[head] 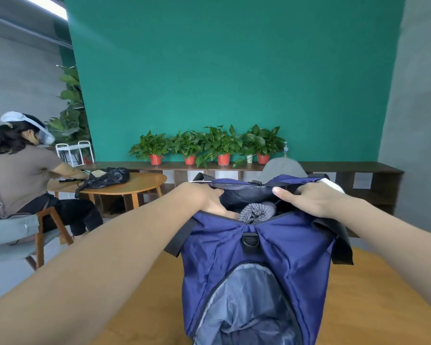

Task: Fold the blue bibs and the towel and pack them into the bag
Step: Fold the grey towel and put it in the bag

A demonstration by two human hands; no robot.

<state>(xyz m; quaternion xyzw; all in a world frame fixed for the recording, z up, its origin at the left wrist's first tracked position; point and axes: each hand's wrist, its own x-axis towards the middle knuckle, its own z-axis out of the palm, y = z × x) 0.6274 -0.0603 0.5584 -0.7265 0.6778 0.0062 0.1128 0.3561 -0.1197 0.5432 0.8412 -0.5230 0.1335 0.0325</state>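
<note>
The blue bag (256,247) stands on the wooden table (373,295) right in front of the person, its mouth pulled open, and its lower end runs off the bottom of the view, so the base cannot be seen. Down inside the opening a rolled grey towel (258,211) shows only in part; the rest of it sits below the rim, and whether any blue bibs lie under it cannot be told from here. The left hand (207,197) grips the left side of the rim, its fingertips tucked down inside the bag and out of sight. The right hand (309,197) clutches the right side of the rim with the thumb laid along the top edge; something white (332,185) peeks out behind its knuckles, too covered to identify. The black strap (341,242) hangs off the bag's right flank. The table's near left edge is hidden by the forearm. Beyond the bag there is open floor up to a low dark shelf (358,168) carrying potted plants (209,145), and off to the left another person (18,170) sits at a separate round table (139,183), well apart.
</note>
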